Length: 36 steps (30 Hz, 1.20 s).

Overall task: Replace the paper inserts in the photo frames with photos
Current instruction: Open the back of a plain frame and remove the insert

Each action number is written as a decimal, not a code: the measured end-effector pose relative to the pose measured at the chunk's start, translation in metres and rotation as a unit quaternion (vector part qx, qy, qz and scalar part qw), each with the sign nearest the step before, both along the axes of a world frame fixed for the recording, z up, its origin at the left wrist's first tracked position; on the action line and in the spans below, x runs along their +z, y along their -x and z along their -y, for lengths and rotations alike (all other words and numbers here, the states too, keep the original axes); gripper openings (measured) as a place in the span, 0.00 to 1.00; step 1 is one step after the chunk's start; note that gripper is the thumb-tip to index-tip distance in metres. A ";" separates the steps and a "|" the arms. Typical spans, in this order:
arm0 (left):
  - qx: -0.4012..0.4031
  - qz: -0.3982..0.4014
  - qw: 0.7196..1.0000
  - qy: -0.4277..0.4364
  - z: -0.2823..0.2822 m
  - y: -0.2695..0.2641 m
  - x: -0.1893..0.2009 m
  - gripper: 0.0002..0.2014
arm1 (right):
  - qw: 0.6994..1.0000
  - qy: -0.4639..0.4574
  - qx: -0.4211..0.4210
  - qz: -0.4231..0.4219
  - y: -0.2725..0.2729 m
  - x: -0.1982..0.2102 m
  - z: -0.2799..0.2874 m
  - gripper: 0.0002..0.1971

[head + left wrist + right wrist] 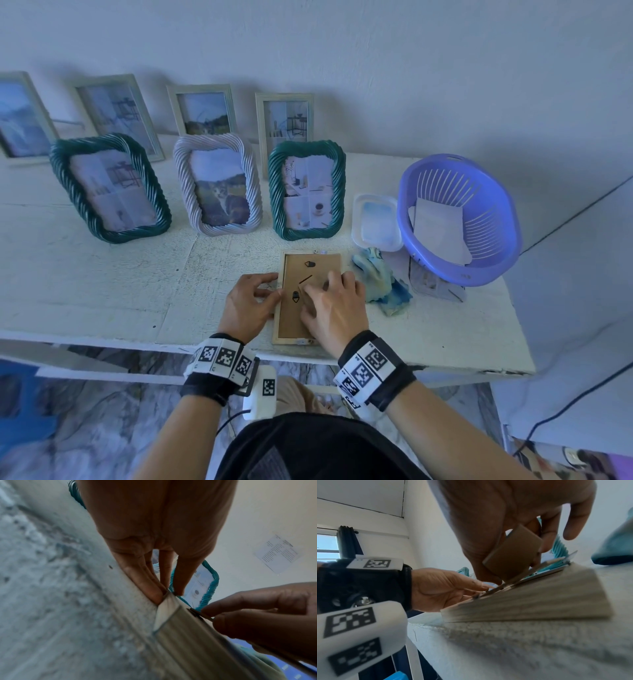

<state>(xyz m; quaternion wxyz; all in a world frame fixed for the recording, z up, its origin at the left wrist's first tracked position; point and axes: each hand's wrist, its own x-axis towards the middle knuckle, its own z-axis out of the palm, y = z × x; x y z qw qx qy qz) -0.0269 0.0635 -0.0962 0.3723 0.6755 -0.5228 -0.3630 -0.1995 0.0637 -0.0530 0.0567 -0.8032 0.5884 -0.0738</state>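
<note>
Saw a light wooden frame (309, 298) lying face down on the white desk (120, 274), near its front edge, brown backing board up. Left hand (248, 305) sat at the frame's left edge, fingers (145, 585) reaching down straight onto the rim and the desk beside it; it wasn't wrapped around anything. Right hand (337, 305) was over the backing, fingers curled, pinching the brown easel stand (511, 555), which was lifted off the board at an angle. Two black turn clips were visible on the backing in the head view; couldn't tell whether they were latched.

Behind the frame stood three rope-edged frames: green (109, 188), pale (217, 185), green (306, 190). Four flat pale frames leaned against the wall behind those. To the right of the work frame lay a crumpled blue cloth (380, 281), a white tray (376, 221) and a purple basket (459, 219) with white sheets in it. Basket and tray were just beside each other.
</note>
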 end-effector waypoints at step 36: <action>-0.039 0.048 0.998 0.009 0.003 -0.029 0.002 0.16 | 0.993 -0.059 -0.070 0.080 0.101 -0.016 -0.053 0.17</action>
